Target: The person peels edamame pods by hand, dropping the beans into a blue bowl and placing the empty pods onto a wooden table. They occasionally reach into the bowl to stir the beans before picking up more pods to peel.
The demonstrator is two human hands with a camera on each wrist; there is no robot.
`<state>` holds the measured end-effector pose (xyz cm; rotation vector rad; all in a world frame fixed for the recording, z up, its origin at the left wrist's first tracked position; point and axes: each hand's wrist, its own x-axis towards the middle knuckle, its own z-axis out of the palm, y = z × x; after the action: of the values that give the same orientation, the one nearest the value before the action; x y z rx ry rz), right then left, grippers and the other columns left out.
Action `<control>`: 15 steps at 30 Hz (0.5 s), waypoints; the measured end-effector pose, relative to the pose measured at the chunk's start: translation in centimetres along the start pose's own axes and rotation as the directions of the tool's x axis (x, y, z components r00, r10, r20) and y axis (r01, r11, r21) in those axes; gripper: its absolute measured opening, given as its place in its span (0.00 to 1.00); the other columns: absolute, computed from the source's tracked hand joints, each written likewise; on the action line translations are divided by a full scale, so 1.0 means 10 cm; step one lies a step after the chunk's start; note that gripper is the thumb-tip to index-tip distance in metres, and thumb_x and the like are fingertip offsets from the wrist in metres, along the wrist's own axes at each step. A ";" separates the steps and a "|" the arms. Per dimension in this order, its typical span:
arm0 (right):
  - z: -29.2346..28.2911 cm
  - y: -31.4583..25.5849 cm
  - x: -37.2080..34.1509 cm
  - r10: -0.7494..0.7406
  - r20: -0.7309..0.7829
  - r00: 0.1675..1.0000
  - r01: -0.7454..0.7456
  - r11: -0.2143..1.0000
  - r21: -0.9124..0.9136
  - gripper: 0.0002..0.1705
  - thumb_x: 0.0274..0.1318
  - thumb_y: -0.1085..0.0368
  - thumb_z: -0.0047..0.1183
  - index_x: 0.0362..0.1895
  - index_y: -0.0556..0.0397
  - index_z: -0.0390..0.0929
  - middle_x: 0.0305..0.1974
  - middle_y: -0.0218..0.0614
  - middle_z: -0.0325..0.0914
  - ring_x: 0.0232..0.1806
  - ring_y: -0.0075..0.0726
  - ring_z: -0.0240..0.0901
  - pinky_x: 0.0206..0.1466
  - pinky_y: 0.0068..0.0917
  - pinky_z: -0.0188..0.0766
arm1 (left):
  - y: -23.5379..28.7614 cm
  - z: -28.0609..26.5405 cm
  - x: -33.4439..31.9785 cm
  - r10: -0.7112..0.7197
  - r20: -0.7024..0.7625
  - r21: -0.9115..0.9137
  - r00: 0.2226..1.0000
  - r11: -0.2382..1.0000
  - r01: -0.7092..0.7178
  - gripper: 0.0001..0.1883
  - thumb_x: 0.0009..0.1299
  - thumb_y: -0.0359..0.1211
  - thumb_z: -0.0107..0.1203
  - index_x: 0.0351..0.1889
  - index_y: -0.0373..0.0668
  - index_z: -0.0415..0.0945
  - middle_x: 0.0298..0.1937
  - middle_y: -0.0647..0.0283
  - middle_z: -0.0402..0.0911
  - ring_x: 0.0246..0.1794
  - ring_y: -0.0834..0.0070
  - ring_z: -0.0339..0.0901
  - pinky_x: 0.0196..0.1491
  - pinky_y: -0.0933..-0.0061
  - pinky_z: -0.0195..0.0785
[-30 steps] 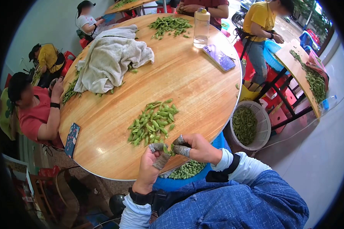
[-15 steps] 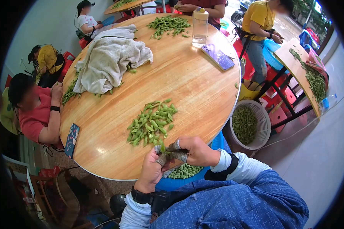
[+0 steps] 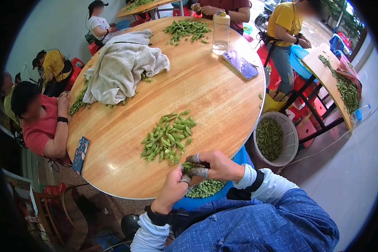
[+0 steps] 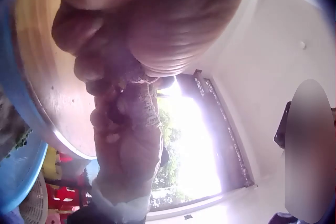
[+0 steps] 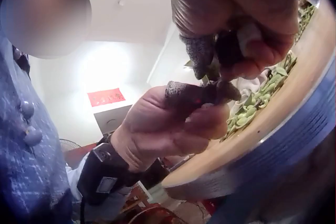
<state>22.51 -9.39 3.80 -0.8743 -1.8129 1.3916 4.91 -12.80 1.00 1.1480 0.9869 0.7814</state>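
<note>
Both hands meet at the near table edge, with grey coverings on some fingertips. The right hand (image 3: pixel 223 165) pinches a green pod (image 3: pixel 188 166) between thumb and fingers. The left hand (image 3: pixel 174 187) pinches the same pod from the other side, its fingers curled. In the right wrist view the left hand (image 5: pixel 173 124) and right hand (image 5: pixel 236 29) touch at the fingertips, the pod mostly hidden. A pile of pods (image 3: pixel 166 138) lies just beyond them. Below the edge, a blue basin (image 3: pixel 239 157) holds shelled green beans (image 3: pixel 206 188).
On the round table (image 3: pixel 206 101) are a cloth (image 3: pixel 122 69), more pods (image 3: pixel 187 28), a bottle (image 3: pixel 221 33), a phone (image 3: pixel 240 65) and a patterned dark item (image 3: pixel 80 155). A white basket (image 3: pixel 290 138) of pods stands right. Several people sit around; another table (image 3: pixel 336 94) is at right.
The left hand has shifted slightly right and its fingers have changed position at the pod. An opened-looking pod now lies at the pile's near edge. The person in red at left has lowered their head.
</note>
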 end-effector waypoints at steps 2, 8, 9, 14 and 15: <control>-0.02 0.02 -0.02 -0.076 0.016 0.997 0.077 0.995 -0.060 0.10 0.49 0.67 0.52 0.36 0.58 0.75 0.30 0.45 0.75 0.30 0.37 0.73 0.35 0.29 0.68 | 0.01 -0.02 -0.01 -0.045 0.041 0.068 0.998 0.997 0.042 0.16 0.59 0.18 0.39 0.45 0.34 0.68 0.40 0.68 0.72 0.38 0.81 0.69 0.43 0.81 0.63; -0.11 0.14 -0.21 -0.009 -0.090 0.996 0.021 0.991 0.129 0.10 0.51 0.67 0.51 0.37 0.58 0.75 0.30 0.39 0.76 0.31 0.34 0.72 0.33 0.27 0.68 | 0.05 0.16 0.02 -0.082 0.078 0.045 0.994 0.996 0.079 0.15 0.59 0.19 0.39 0.44 0.34 0.69 0.33 0.68 0.74 0.31 0.86 0.68 0.33 0.85 0.61; -0.14 0.17 -0.28 0.049 -0.146 0.988 -0.009 0.964 0.264 0.10 0.51 0.67 0.51 0.38 0.57 0.75 0.30 0.37 0.76 0.30 0.33 0.72 0.33 0.26 0.68 | 0.10 0.18 0.00 -0.112 0.086 0.003 0.990 0.994 0.112 0.15 0.59 0.19 0.39 0.43 0.34 0.69 0.31 0.68 0.72 0.30 0.85 0.67 0.33 0.85 0.61; -0.97 0.47 -0.64 0.335 -0.691 0.640 0.379 0.645 0.664 0.06 0.57 0.64 0.42 0.36 0.50 0.70 0.25 0.30 0.71 0.21 0.23 0.66 0.18 0.13 0.58 | 0.29 0.10 -0.04 -0.143 -0.021 -0.222 0.990 0.966 0.135 0.11 0.60 0.22 0.43 0.39 0.35 0.71 0.25 0.68 0.70 0.26 0.84 0.68 0.30 0.84 0.60; -1.19 0.51 -0.78 0.502 -0.655 0.564 0.340 0.582 0.739 0.06 0.58 0.63 0.41 0.34 0.50 0.69 0.24 0.29 0.70 0.20 0.22 0.64 0.16 0.13 0.55 | 0.30 0.06 -0.01 -0.091 -0.084 -0.096 0.992 0.992 0.083 0.09 0.60 0.24 0.45 0.38 0.36 0.72 0.24 0.66 0.71 0.26 0.81 0.69 0.30 0.81 0.61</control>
<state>37.14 -8.71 0.29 -0.8572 -0.2449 1.2998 5.37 -12.34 3.98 0.9910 1.0563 0.8052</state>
